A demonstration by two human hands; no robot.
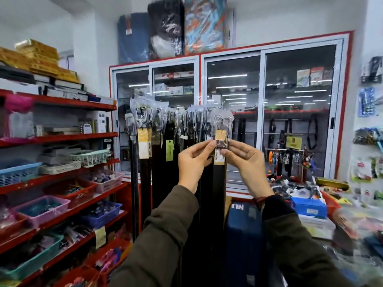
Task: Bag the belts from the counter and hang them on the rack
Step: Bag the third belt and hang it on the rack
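Observation:
A dark belt in a clear plastic bag (220,129) hangs at the right end of a crowded rack of bagged belts (165,125), its silver buckle up top and a tan price tag below. My left hand (194,160) pinches the bag from the left just under the tag. From the right, my right hand (244,160) pinches the same spot. Both hands are raised in front of me at rack height. The black strap (219,193) drops straight down between my wrists. The rack's bar is hidden behind the bags.
Red shelves with plastic baskets (41,206) of small goods run along the left. A glass-door cabinet (269,112) stands behind the rack. A blue case (242,235) sits low right of the belts. A cluttered counter (323,204) lies at the right.

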